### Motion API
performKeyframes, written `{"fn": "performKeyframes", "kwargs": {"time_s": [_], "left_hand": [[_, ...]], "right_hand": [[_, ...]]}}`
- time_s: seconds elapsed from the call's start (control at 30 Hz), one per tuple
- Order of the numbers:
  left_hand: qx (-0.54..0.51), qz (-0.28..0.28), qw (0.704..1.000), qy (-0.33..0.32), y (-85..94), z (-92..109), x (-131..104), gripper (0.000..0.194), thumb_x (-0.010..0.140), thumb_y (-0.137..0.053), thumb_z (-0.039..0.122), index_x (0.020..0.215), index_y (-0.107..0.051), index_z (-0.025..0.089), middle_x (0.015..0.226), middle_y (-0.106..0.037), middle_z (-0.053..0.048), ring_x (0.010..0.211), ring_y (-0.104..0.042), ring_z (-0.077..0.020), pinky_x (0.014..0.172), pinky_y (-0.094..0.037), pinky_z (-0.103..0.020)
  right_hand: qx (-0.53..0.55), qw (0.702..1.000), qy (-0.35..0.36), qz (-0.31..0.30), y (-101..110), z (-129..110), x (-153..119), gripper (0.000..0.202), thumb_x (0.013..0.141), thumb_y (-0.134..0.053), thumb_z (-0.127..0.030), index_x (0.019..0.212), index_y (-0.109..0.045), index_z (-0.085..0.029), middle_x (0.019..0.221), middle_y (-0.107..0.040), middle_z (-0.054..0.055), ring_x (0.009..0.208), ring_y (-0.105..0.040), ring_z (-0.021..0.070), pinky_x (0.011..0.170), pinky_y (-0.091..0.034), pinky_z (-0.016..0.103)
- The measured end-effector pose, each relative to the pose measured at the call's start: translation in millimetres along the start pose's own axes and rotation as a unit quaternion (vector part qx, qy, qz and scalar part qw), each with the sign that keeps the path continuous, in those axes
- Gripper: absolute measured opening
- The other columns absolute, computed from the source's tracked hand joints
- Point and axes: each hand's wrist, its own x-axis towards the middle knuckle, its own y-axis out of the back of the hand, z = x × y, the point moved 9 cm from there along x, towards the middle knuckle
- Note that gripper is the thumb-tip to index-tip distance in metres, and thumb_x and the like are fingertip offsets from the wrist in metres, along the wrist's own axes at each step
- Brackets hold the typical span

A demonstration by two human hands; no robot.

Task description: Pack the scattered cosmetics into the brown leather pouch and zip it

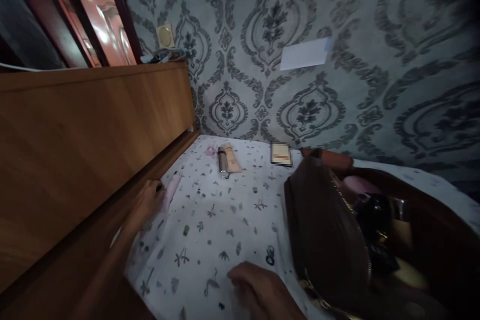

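My left hand (148,202) is at the left edge of the patterned white sheet (210,230), beside a pale pink item (171,191). Its fingers are blurred, with a small dark thing at their tips. My right hand (258,287) is low in the middle, over the sheet, its fingers curled; what they hold, if anything, is hidden. To its right lies an open dark brown bag (326,225) with a gold zip, holding a pink item, black items and a bottle. Farther back are a silver and brown cylinder (222,161) and a beige tube (232,158).
A small framed square item (281,154) lies near the patterned wall (258,35). Behind the bag is a brown roll-shaped item (330,158). A wooden board (97,135) stands along the left. A tiny pink object (210,151) sits left of the cylinder.
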Motion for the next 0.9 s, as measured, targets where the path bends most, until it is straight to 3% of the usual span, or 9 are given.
{"fn": "performKeyframes", "kwargs": {"time_s": [0.07, 0.27, 0.43, 0.63, 0.9], "left_hand": [[-0.003, 0.005, 1.0, 0.01, -3.7, -2, -4, 0.034, 0.093, -0.049, 0.04, 0.118, -0.058, 0.02, 0.117, -0.059, -0.01, 0.101, -0.063, -0.0251, 0.081, -0.049, -0.035], [-0.021, 0.042, 0.999, 0.003, -1.6, 7, -21, 0.039, 0.094, -0.049, 0.04, 0.127, -0.052, 0.019, 0.121, -0.055, -0.01, 0.107, -0.061, -0.0265, 0.082, -0.051, -0.036], [-0.022, 0.088, 0.996, 0.024, 17.2, -14, -20, 0.036, 0.097, -0.039, 0.026, 0.132, -0.046, 0.019, 0.124, -0.052, -0.013, 0.116, -0.057, -0.0283, 0.094, -0.049, -0.043], [-0.024, 0.017, 0.998, -0.049, 3.2, -16, 0, 0.04, 0.093, -0.044, 0.023, 0.132, -0.049, 0.022, 0.119, -0.06, -0.009, 0.113, -0.06, -0.0237, 0.093, -0.051, -0.036], [0.057, -0.031, 0.998, -0.003, -3.8, -4, 10, 0.041, 0.09, -0.042, 0.023, 0.128, -0.056, 0.017, 0.12, -0.054, -0.018, 0.104, -0.061, -0.034, 0.077, -0.051, -0.044]], "right_hand": [[0.028, 0.999, -0.032, 0.027, -1, 13, 5, 0.031, 0.092, -0.042, -0.023, 0.101, -0.072, -0.022, 0.085, -0.072, 0.006, 0.08, -0.067, 0.02, 0.08, -0.052, 0.031], [0.12, 0.988, -0.094, 0.013, -19, 52, 14, 0.035, 0.091, -0.048, -0.044, 0.091, -0.069, -0.017, 0.071, -0.065, 0.005, 0.07, -0.063, 0.0198, 0.067, -0.049, 0.029], [0.166, 0.977, -0.121, 0.059, -17, 60, 9, 0.034, 0.089, -0.05, -0.045, 0.087, -0.07, -0.018, 0.069, -0.063, 0.005, 0.066, -0.06, 0.0191, 0.061, -0.047, 0.029], [0.159, 0.982, -0.102, 0.016, -20, 54, 11, 0.032, 0.091, -0.048, -0.042, 0.088, -0.068, -0.017, 0.069, -0.064, 0.005, 0.065, -0.059, 0.0177, 0.061, -0.046, 0.028], [0.158, 0.984, -0.078, 0.007, -22, 53, 12, 0.024, 0.091, -0.046, -0.032, 0.084, -0.063, -0.017, 0.067, -0.059, 0.002, 0.063, -0.056, 0.0149, 0.06, -0.043, 0.025]]}}
